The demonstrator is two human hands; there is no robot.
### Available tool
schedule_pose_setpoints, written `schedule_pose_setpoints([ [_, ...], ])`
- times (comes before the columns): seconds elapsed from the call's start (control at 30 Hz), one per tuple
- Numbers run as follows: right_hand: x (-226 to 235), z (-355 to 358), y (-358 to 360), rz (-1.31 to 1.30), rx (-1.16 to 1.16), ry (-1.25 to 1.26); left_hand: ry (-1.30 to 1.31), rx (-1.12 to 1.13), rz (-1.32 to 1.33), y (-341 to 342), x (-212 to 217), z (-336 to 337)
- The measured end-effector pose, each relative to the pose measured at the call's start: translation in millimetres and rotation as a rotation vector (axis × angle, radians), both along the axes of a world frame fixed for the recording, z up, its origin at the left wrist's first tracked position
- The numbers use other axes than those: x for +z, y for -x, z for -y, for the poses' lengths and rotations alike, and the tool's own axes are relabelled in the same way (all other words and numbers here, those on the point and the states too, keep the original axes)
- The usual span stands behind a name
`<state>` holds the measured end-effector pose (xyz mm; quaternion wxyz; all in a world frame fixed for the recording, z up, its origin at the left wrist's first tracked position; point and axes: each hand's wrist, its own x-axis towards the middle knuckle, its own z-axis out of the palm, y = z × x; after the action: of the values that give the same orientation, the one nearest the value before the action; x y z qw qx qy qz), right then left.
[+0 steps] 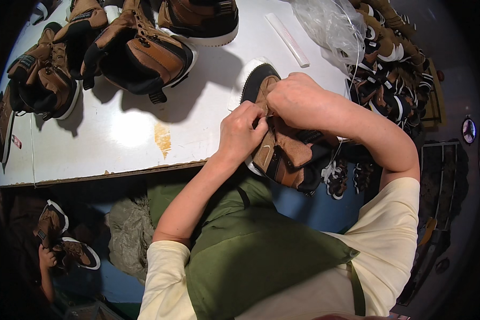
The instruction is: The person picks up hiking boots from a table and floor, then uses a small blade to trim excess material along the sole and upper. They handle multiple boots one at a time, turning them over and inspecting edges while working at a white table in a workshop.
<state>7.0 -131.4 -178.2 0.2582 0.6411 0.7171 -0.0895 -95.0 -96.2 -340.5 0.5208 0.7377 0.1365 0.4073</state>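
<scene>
A brown and black boot (289, 145) with a white sole lies at the front edge of the white table, its toe on the tabletop and its heel end toward me, over the edge. At its lacing area, my left hand (241, 129) is closed in a pinch. Close beside it on the boot's upper, my right hand (296, 98) is curled closed, knuckles up. The fingertips of both hands nearly meet; whatever they pinch is too small and covered to make out. A white paper-like sheet (242, 80) surrounds the toe.
More brown boots (138, 56) stand at the left of the table (197, 125). A ruler-like white strip (288, 40) and a clear plastic bag (330, 26) lie beyond my hands. Many shoes (394, 74) are piled at right. At lower left, another person's hand (47, 257) holds shoes.
</scene>
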Motion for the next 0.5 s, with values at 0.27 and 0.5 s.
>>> schedule_pose_setpoints([
  [0.27, -4.3, 3.9, -3.9, -0.03, 0.042, -0.068, 0.005, -0.005, 0.004, -0.2, 1.6, 0.7],
  [0.5, 10.9, -4.8, 1.6, 0.062, -0.071, 0.079, 0.049, 0.013, 0.025, 0.9, 0.5, -0.7],
])
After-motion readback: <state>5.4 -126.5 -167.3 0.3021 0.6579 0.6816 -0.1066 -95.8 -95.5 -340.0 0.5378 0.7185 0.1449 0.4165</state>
